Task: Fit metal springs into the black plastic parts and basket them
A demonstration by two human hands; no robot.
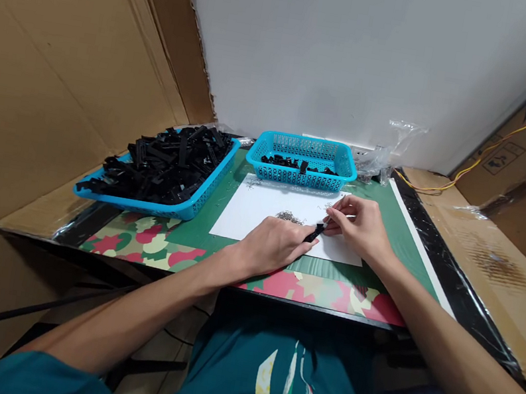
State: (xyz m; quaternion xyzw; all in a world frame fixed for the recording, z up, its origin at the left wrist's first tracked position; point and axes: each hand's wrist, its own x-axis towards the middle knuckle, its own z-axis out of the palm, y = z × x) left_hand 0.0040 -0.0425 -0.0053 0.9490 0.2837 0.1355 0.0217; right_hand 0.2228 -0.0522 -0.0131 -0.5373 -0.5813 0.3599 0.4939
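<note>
Over the white sheet (239, 216), my left hand (275, 245) is closed on a small black plastic piece (314, 233) that juts out past the thumb and forefinger. My right hand (357, 223) is pinched at the far end of that piece. Whatever its fingertips hold is too small to make out. Beside my left knuckles lies a little heap of tiny metal parts (290, 217), partly hidden by the hand. A few more loose metal parts (251, 185) are scattered at the sheet's far left corner.
A blue basket (193, 207) on the left is heaped with long black pieces (168, 161). Behind the sheet stands a second blue basket (299, 177) with several black pieces inside. Clear plastic bags (374, 162) lie at the back right. Cardboard walls (67, 43) flank the green table mat (401, 213).
</note>
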